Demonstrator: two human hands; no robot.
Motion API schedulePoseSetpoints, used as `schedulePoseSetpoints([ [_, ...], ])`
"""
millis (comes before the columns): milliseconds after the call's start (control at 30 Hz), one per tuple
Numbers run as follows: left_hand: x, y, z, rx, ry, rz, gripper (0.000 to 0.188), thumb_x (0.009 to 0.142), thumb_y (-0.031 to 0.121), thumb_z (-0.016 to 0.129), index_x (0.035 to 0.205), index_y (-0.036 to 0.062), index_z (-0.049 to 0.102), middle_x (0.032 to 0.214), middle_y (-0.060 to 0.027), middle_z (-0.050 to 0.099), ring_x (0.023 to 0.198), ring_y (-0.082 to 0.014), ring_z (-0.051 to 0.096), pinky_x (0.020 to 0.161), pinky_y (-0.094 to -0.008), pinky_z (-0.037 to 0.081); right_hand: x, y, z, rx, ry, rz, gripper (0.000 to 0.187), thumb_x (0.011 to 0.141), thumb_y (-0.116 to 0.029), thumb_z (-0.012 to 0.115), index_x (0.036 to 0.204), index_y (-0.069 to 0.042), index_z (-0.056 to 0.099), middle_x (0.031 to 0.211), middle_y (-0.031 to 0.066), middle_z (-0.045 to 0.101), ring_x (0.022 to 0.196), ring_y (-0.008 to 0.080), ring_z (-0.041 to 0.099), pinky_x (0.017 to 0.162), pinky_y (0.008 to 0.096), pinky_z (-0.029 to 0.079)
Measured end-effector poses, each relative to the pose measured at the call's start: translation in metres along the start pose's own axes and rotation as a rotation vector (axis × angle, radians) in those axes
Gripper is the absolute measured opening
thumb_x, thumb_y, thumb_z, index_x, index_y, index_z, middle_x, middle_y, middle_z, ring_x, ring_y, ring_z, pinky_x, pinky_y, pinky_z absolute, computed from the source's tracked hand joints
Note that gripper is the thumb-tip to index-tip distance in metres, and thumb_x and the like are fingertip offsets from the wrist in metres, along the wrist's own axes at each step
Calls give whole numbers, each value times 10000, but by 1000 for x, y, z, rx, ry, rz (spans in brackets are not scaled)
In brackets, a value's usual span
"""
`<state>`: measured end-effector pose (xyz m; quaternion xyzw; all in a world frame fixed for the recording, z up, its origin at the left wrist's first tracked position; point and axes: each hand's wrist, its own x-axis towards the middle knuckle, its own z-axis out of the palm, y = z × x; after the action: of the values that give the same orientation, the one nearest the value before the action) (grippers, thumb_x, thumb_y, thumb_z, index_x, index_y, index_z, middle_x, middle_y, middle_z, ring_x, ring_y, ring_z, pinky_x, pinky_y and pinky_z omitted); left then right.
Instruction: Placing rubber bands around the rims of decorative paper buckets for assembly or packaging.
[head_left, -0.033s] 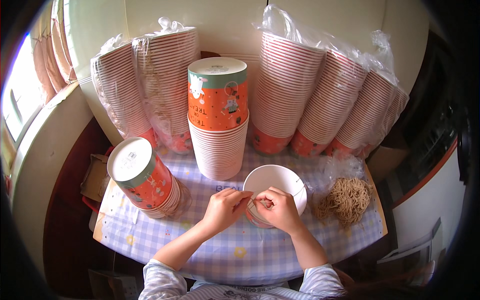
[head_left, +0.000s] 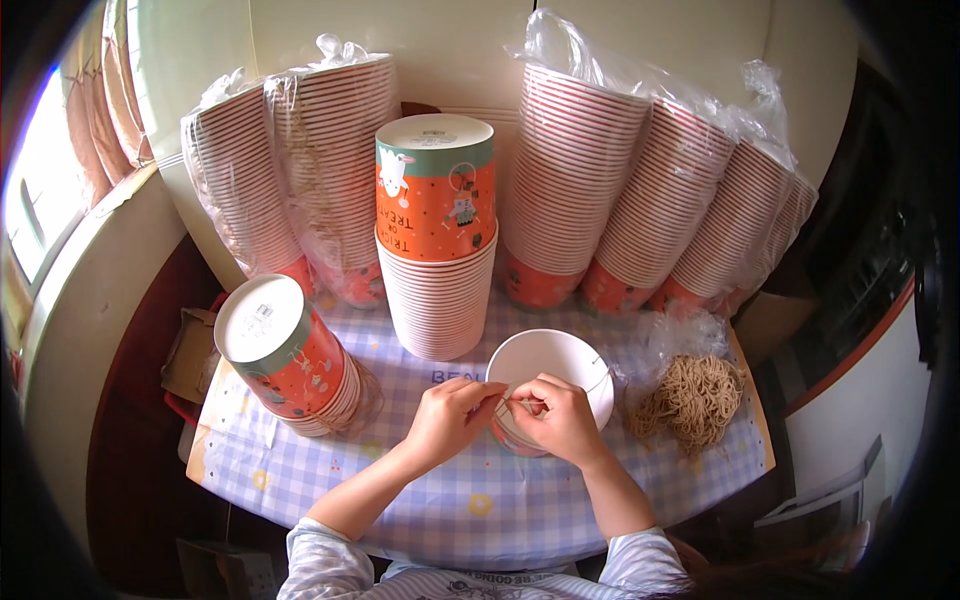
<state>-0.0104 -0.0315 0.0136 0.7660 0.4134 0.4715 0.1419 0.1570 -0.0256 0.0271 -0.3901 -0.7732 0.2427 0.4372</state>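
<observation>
An open paper bucket, white inside with an orange printed outside, stands upright on the table in front of me. My left hand pinches at its near left rim, thumb and fingertips pressed together. Close beside it, my right hand is closed in a pinch over the near side of the bucket. A thin pale cord shows between my fingertips; its exact path there is partly hidden. Another bit of cord crosses the bucket's far right rim. To the right lies a tangled heap of tan cords, partly in a clear plastic bag.
An upside-down stack of orange buckets, with cords at its rims, stands at left. A taller stack is behind, topped by an inverted bucket. Plastic-wrapped stacks line the back. A checked tablecloth covers the table.
</observation>
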Motion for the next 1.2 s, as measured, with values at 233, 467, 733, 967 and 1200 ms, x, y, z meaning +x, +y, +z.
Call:
schedulePoseSetpoints([
  [233, -2, -7, 0, -508, -270, -460, 153, 824, 97, 591, 942, 12, 641, 678, -36, 619, 565, -51, 517, 513, -223, 434, 1, 3, -5, 45, -73, 40, 58, 753, -47, 640, 776, 2, 620, 688, 41, 568, 601, 93, 553, 538, 210, 446],
  [467, 2, -8, -4, -700, -387, -608, 173, 839, 127, 600, 920, -22, 633, 704, -4, 617, 608, -29, 518, 534, -184, 428, 1, 5, -5, 73, -112, 61, 70, 777, -53, 630, 794, 11, 606, 740, 53, 572, 652, 110, 585, 585, 225, 487],
  [733, 1, -12, 2, -727, -348, -599, 129, 810, 63, 624, 888, -40, 625, 748, -22, 628, 693, -43, 563, 606, -190, 463, 1, 7, -6, 128, -115, 38, 70, 791, -49, 620, 813, 12, 593, 744, 53, 575, 659, 109, 584, 580, 223, 482],
  [967, -1, -22, 4, -828, -340, -626, 132, 820, 65, 609, 891, -46, 619, 792, -60, 647, 738, -79, 594, 663, -208, 475, 4, 6, -13, 159, -162, 96, 57, 789, -38, 602, 757, -13, 563, 750, 48, 599, 654, 123, 584, 558, 246, 459],
  [1200, 3, -16, -2, -820, -391, -672, 142, 828, 66, 600, 910, -49, 612, 823, -75, 648, 772, -93, 601, 699, -216, 480, 7, 15, -19, -125, -200, -148, 89, 703, -10, 610, 768, -69, 599, 767, 31, 613, 688, 209, 605, 615, 290, 492],
])
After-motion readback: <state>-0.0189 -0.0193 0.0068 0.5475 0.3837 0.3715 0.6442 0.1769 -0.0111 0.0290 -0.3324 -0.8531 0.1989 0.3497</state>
